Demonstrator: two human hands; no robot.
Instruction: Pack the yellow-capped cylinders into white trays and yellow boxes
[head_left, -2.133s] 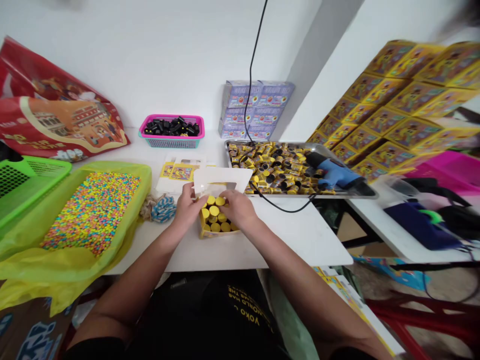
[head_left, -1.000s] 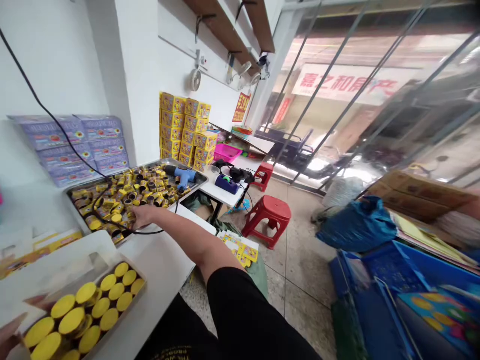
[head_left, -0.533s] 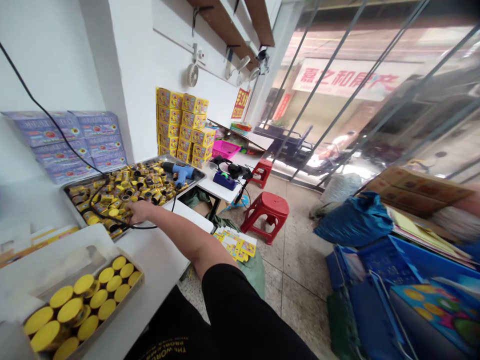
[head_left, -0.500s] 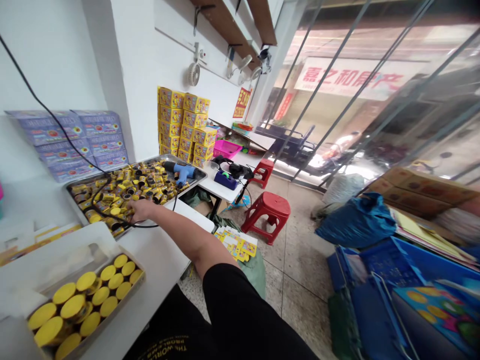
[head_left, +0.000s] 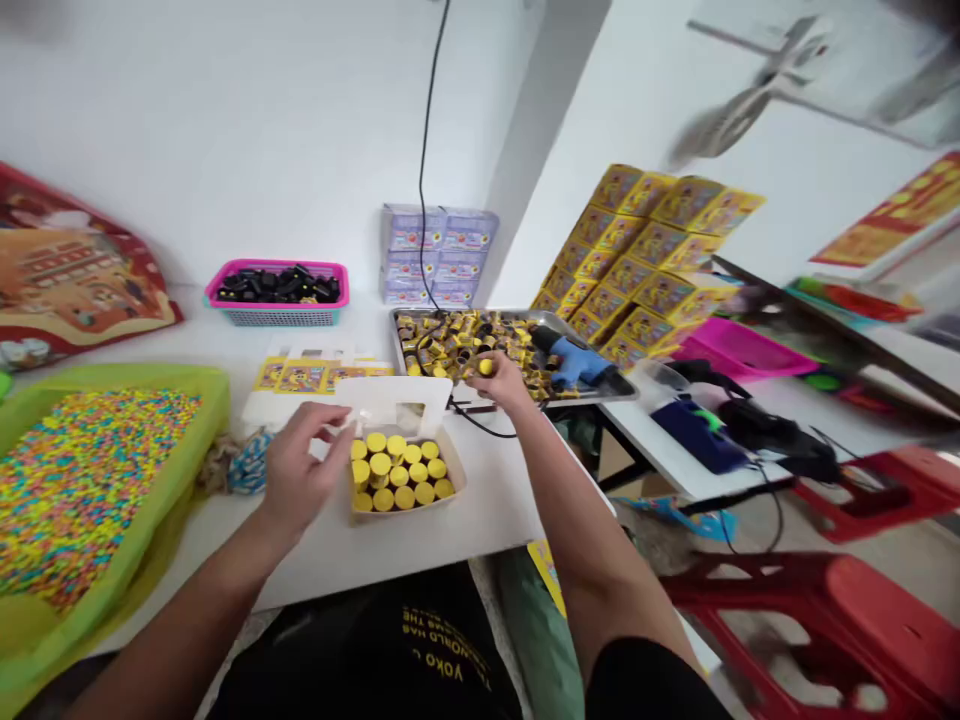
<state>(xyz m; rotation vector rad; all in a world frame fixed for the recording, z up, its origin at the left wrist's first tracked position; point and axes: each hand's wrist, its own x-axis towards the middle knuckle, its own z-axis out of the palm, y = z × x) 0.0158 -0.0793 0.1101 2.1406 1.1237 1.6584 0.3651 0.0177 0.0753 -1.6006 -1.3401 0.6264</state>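
Rightward beyond the open box (head_left: 455, 466), the right hand (head_left: 505, 382) grips a yellow-ended cylinder (head_left: 486, 367), the left hand (head_left: 300, 466) nearer the box, fingers parted

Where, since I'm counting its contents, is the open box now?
In the head view, the open box sits just left of centre on the white table, right of the left hand and nearer than the metal tray.

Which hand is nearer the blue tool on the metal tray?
Right. The right hand, holding a yellow-topped piece, is at the near edge of the metal tray, to the left of the blue tool; the left hand is farther off, beside the left end of the open box.
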